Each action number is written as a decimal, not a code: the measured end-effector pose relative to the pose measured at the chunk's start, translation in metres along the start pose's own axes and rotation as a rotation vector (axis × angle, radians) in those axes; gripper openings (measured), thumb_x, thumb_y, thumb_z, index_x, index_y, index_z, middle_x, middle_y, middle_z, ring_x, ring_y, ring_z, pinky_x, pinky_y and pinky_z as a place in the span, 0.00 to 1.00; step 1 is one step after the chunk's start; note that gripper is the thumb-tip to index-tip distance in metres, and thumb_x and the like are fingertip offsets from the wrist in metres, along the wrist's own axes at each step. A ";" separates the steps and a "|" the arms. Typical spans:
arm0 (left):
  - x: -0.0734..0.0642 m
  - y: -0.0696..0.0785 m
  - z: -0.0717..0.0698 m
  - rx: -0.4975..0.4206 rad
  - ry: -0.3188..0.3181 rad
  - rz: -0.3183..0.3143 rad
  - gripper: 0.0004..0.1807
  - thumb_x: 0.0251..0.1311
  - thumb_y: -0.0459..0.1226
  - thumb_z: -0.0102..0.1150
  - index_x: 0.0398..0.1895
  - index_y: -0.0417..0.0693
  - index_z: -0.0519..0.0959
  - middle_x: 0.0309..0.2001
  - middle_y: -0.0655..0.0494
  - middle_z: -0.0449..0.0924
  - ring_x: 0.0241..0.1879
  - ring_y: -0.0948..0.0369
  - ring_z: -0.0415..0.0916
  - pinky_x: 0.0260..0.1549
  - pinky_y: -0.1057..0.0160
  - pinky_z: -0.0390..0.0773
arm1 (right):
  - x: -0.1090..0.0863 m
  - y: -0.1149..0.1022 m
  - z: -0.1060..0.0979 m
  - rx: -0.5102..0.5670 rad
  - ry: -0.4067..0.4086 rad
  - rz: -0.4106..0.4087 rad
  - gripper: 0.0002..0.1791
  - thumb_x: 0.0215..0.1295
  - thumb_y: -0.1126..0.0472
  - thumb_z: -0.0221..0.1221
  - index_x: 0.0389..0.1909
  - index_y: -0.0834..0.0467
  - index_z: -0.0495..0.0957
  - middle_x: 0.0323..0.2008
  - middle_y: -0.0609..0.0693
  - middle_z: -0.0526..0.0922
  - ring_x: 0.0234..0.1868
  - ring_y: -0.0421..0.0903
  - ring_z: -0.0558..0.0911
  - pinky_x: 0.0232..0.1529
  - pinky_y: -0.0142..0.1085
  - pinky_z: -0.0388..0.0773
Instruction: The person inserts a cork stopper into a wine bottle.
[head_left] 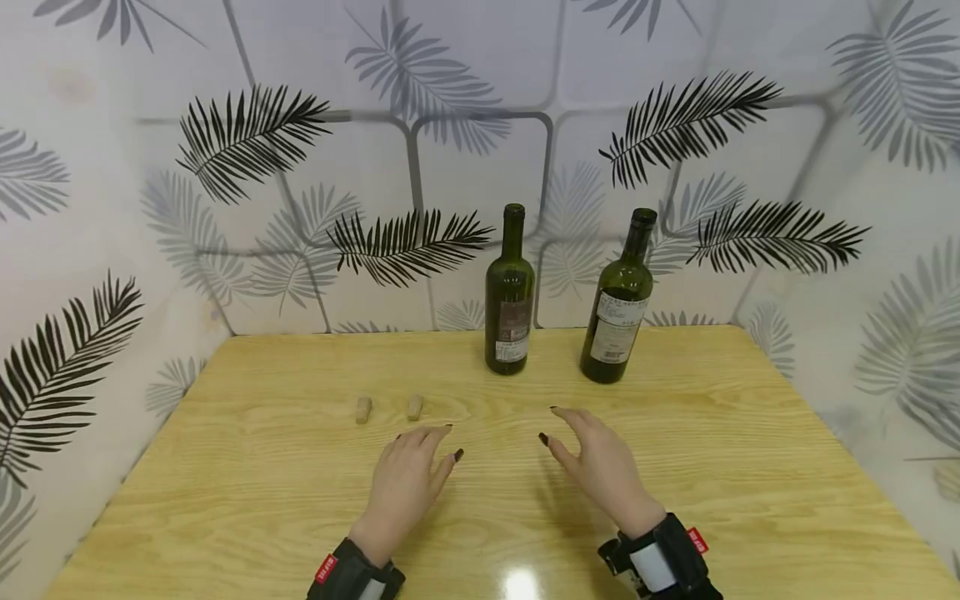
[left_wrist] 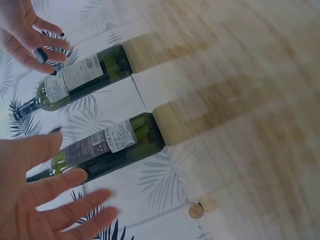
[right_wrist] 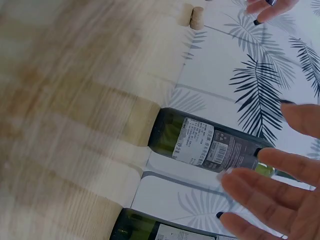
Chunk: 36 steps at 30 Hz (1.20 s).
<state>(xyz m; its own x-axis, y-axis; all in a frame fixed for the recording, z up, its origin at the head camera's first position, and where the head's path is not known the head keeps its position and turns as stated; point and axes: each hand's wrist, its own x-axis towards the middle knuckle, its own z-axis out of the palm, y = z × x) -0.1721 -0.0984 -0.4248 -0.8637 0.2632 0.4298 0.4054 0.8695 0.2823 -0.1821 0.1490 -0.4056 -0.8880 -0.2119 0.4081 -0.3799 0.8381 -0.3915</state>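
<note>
Two green glass wine bottles stand upright at the back of the table, the left bottle (head_left: pixel 510 292) with a dark label above a white one, the right bottle (head_left: pixel 618 300) with pale labels. Left of them, two corks (head_left: pixel 363 410) (head_left: pixel 415 407) sit side by side on the wood. My left hand (head_left: pixel 405 479) hovers just in front of the corks, fingers relaxed, holding nothing. In front of the bottles my right hand (head_left: pixel 600 467) is held with fingers spread and nothing in them. Both bottles also show in the left wrist view, beyond the fingers of the left hand (left_wrist: pixel 55 195).
The light wooden table (head_left: pixel 262 500) runs back to a wall (head_left: pixel 465 167) with a leaf-patterned covering. Dark bands with cameras wrap both wrists, the right wristband (head_left: pixel 660 558) near the table's front. A bright reflection lies on the wood between the arms.
</note>
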 end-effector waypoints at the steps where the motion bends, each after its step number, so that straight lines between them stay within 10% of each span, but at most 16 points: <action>1: 0.000 0.001 -0.001 -0.009 0.047 0.015 0.17 0.57 0.38 0.63 0.49 0.42 0.79 0.43 0.46 0.81 0.39 0.52 0.79 0.38 0.55 0.79 | 0.001 0.000 0.000 0.013 0.032 0.001 0.21 0.58 0.61 0.64 0.53 0.63 0.77 0.45 0.60 0.80 0.39 0.54 0.82 0.23 0.38 0.76; 8: 0.004 0.001 -0.005 -0.080 0.212 0.025 0.08 0.55 0.34 0.64 0.39 0.47 0.83 0.30 0.55 0.84 0.24 0.62 0.80 0.16 0.72 0.70 | 0.013 0.004 -0.007 0.063 0.170 -0.022 0.15 0.58 0.65 0.63 0.47 0.63 0.80 0.38 0.59 0.83 0.23 0.49 0.80 0.15 0.36 0.70; 12: 0.006 0.001 -0.006 -0.095 0.191 0.038 0.09 0.56 0.36 0.64 0.41 0.48 0.82 0.32 0.55 0.84 0.26 0.62 0.81 0.18 0.70 0.73 | 0.026 0.012 -0.017 0.094 0.233 -0.037 0.14 0.58 0.67 0.62 0.46 0.64 0.79 0.37 0.61 0.83 0.17 0.49 0.77 0.12 0.37 0.67; 18: 0.011 0.002 -0.008 -0.163 0.142 0.101 0.13 0.58 0.37 0.62 0.47 0.48 0.80 0.36 0.56 0.83 0.31 0.61 0.81 0.23 0.67 0.76 | 0.060 0.030 -0.036 0.169 0.317 0.011 0.14 0.61 0.69 0.58 0.48 0.68 0.77 0.39 0.63 0.81 0.39 0.57 0.80 0.38 0.50 0.77; 36: 0.046 0.019 -0.008 -0.242 0.057 0.297 0.18 0.64 0.38 0.56 0.57 0.48 0.74 0.48 0.52 0.78 0.41 0.59 0.79 0.34 0.63 0.79 | 0.117 0.064 -0.065 0.231 0.507 0.177 0.24 0.61 0.66 0.58 0.57 0.69 0.69 0.50 0.67 0.71 0.51 0.62 0.70 0.45 0.54 0.68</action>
<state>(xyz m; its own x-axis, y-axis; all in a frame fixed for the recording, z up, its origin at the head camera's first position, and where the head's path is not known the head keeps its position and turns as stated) -0.2014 -0.0730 -0.3929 -0.6826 0.4593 0.5684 0.7004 0.6333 0.3293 -0.2940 0.2105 -0.3298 -0.7299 0.2359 0.6415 -0.3342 0.6956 -0.6360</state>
